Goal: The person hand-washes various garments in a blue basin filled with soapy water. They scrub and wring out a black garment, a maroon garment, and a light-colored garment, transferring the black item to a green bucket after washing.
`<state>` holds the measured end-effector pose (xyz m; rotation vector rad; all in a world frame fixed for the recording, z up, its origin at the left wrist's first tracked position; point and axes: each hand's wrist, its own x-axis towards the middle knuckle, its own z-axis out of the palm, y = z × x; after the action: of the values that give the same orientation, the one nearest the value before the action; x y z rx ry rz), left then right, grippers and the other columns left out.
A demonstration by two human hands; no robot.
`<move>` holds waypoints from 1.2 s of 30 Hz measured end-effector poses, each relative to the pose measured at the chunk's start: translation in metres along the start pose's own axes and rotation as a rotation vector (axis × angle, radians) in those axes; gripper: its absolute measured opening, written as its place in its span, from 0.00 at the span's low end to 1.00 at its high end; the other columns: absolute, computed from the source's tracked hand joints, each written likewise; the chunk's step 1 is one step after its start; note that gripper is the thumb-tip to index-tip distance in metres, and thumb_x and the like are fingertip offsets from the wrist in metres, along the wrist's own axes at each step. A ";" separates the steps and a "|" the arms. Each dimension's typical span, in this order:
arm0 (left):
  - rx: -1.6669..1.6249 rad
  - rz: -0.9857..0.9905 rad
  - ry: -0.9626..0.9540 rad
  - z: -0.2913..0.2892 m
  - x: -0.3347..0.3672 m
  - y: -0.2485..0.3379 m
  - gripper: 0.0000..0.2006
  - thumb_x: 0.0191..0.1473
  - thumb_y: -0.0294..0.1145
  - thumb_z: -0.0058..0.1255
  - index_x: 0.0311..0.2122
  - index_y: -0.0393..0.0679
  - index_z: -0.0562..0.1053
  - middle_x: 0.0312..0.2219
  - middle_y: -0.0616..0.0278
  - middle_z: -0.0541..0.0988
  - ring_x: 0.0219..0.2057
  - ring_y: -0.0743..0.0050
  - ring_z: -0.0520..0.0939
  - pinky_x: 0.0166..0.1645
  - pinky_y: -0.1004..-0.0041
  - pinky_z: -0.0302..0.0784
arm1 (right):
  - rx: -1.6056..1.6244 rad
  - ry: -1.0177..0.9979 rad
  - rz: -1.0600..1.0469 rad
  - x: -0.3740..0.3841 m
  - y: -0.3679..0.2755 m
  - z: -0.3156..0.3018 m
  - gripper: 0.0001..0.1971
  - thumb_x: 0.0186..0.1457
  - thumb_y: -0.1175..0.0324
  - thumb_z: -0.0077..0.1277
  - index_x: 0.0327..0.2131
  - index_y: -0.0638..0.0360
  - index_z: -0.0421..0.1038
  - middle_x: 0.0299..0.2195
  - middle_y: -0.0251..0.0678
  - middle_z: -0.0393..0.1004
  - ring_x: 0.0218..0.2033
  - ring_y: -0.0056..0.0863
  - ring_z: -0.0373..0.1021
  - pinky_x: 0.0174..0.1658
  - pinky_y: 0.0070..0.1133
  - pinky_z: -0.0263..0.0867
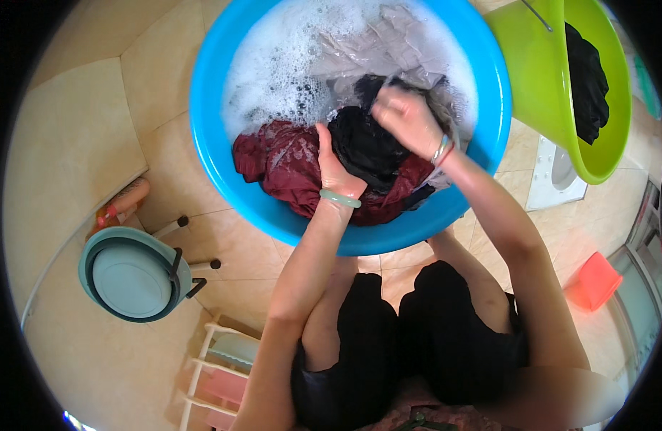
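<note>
A large blue basin [205, 154] holds soapy water with white suds [273, 72] and wet clothes. My left hand [338, 172], a pale green bangle at its wrist, grips the near left side of a black garment [363, 147]; its thumb points up and its other fingers are hidden beneath the cloth. Curled and slightly blurred, my right hand [406, 122] presses on the black garment's upper right part, with bracelets at the wrist. Dark red cloth [284, 169] lies left of and below the black one. Pale grey fabric [388, 47] floats at the far side among foam.
A lime green bucket [535, 79] with black cloth [586, 86] inside leans at right, beside a white floor fixture [553, 176]. A grey-green collapsible basin [130, 276] is at left, a white rack [216, 373] lower left, a coral container [597, 280] at right. My knees are close below the basin.
</note>
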<state>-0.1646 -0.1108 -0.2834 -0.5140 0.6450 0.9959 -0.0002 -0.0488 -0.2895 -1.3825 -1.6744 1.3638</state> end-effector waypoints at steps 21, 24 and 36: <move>0.269 0.051 0.386 -0.020 0.014 -0.005 0.24 0.64 0.51 0.36 0.56 0.45 0.68 0.53 0.58 0.73 0.52 0.61 0.75 0.59 0.61 0.68 | -0.423 0.081 -0.206 -0.012 -0.020 0.053 0.15 0.48 0.60 0.50 0.15 0.57 0.66 0.19 0.41 0.68 0.22 0.45 0.70 0.25 0.37 0.66; 0.149 0.108 -0.259 -0.043 0.008 -0.007 0.23 0.66 0.48 0.32 0.55 0.43 0.69 0.50 0.57 0.75 0.50 0.59 0.76 0.59 0.61 0.68 | -0.198 -0.081 -0.199 -0.061 -0.058 0.058 0.12 0.42 0.70 0.55 0.16 0.61 0.61 0.18 0.42 0.63 0.20 0.44 0.66 0.23 0.34 0.61; 0.159 0.050 0.188 0.000 0.002 -0.011 0.23 0.64 0.48 0.39 0.57 0.44 0.68 0.55 0.61 0.73 0.55 0.61 0.73 0.62 0.62 0.64 | -0.518 0.056 0.268 0.050 0.023 0.021 0.16 0.50 0.57 0.48 0.29 0.60 0.77 0.29 0.50 0.77 0.32 0.45 0.74 0.39 0.36 0.69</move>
<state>-0.1546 -0.1144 -0.2836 -0.4560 0.9009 0.9410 -0.0255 -0.0101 -0.3263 -1.9748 -1.9416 1.0455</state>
